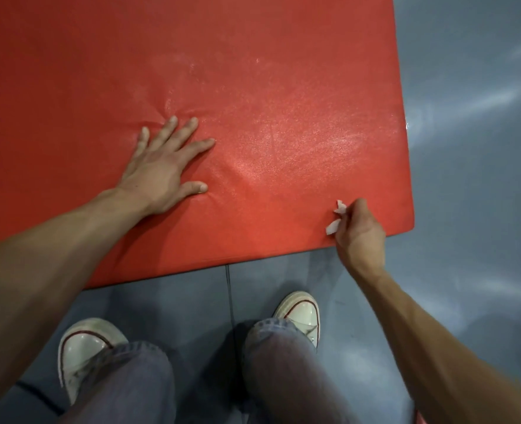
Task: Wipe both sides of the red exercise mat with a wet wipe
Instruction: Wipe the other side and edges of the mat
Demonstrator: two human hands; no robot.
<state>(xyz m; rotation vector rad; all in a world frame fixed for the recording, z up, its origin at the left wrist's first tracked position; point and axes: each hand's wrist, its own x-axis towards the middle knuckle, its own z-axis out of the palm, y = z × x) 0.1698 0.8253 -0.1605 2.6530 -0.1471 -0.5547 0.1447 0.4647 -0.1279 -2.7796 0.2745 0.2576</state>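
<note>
Grey, glossy floor [467, 148] underfoot, with pale streaks of reflected light. Flat on it, filling the upper left of the view: red padded exercise mat [253, 71] with a grainy, faintly shiny skin, near right corner in sight. Left hand [164, 169] palm-down on the mat, fingers straight and spread, pressing a dimple and small creases into the padding. Right hand [358, 228] at the mat's near edge close to that corner, fingers curled around a crumpled white wet wipe [336, 220], bits of it poking out leftward. Below, blue denim knees [283, 371] and two white canvas sneakers [302, 313] with red trim.
</note>
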